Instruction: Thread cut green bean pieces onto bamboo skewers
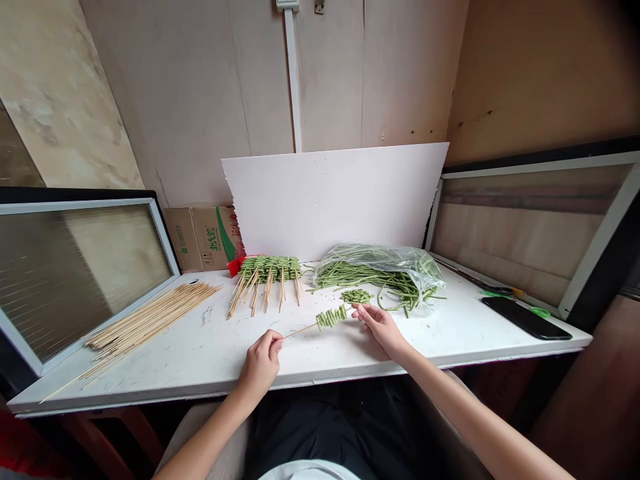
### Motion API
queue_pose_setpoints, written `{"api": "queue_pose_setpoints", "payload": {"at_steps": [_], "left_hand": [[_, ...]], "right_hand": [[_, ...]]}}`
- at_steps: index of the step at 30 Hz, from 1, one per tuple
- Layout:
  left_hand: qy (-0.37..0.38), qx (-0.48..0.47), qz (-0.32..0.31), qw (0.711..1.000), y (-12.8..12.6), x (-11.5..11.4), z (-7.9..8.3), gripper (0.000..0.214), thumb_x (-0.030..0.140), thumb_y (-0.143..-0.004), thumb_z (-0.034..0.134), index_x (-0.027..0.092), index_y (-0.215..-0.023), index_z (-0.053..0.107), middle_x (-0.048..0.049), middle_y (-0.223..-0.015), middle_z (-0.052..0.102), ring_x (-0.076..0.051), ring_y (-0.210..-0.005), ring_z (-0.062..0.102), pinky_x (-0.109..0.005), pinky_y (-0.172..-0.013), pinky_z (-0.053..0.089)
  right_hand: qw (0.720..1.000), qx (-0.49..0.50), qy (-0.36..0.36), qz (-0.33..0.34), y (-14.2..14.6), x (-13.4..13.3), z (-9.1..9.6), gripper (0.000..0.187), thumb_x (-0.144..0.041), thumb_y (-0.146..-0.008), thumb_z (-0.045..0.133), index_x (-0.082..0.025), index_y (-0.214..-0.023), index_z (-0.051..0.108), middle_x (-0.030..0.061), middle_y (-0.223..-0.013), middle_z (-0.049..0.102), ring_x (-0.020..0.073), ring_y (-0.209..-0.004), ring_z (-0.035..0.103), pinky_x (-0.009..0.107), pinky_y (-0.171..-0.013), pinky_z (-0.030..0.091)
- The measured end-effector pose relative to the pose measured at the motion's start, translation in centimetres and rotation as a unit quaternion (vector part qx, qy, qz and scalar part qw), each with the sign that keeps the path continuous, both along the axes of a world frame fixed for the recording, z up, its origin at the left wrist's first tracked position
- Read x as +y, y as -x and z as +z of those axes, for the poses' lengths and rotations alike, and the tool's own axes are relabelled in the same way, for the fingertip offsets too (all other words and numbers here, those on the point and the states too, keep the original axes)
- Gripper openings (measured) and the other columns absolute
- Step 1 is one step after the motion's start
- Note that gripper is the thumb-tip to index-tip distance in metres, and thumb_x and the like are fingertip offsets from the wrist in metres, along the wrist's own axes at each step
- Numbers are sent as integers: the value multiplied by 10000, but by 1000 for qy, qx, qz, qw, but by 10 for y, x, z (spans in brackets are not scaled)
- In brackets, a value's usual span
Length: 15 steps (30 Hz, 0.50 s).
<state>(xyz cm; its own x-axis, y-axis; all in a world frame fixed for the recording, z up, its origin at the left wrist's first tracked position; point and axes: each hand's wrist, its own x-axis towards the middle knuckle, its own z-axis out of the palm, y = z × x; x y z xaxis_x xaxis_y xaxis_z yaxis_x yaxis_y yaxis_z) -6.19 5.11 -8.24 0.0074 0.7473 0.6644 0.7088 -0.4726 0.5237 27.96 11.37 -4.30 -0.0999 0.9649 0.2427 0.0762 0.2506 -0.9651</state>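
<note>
A half-filled skewer (320,321) is being pinched by the left hand (260,365) and loaded by the right hand's (383,327) fingertips, with finished skewers (267,275) already laid down and many bare sticks (145,323) and beans (380,273) remaining.

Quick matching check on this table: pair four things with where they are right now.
Things:
1. bare sticks
2. finished skewers
3. phone
4. half-filled skewer

Places:
A. far right of the table
B. between the left hand and right hand
C. left side, in a loose pile
D. at the back, beside the bag of beans

Pairs: 1-C, 2-D, 3-A, 4-B
</note>
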Motion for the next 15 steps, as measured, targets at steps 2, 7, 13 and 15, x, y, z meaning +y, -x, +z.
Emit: {"api": "queue_pose_setpoints", "payload": {"at_steps": [2, 7, 13, 15], "left_hand": [[-8, 7, -13, 1000, 3, 0, -1, 198, 295, -1022, 485, 230, -934, 649, -36, -814, 723, -190, -752, 697, -284, -708, 524], [-35, 22, -26, 999, 19, 4, 4, 195, 328, -1021, 523, 229, -1027, 690, -55, -938, 760, -186, -820, 725, -276, -754, 563], [-36, 21, -9, 999, 44, 11, 15, 195, 349, -1003, 541, 227, -1009, 693, -47, -950, 767, -180, -799, 718, -273, -765, 566], [-21, 17, -8, 1000, 48, 13, 13, 194, 355, -999, 543, 226, -1005, 688, -41, -948, 767, -179, -792, 717, -271, -751, 564]], "right_hand": [[1000, 15, -5, -17, 0, 0, -1, 528, -756, -861, 645, -244, -887, 771, 120, -1290, 729, 332, -1170, 652, 347, -751, 512], [998, 19, -5, -62, -5, 3, -5, 587, -763, -885, 592, -235, -1085, 750, 114, -1161, 754, 286, -1008, 667, 334, -701, 491], [981, -79, -79, -160, -46, 18, 0, 531, -639, -838, 717, -205, -1141, 755, 148, -1187, 763, 316, -1064, 680, 431, -927, 507], [970, -109, -103, -194, -65, 25, 2, 478, -578, -855, 697, -187, -1123, 760, 163, -1203, 759, 312, -1049, 687, 449, -946, 511]]}}
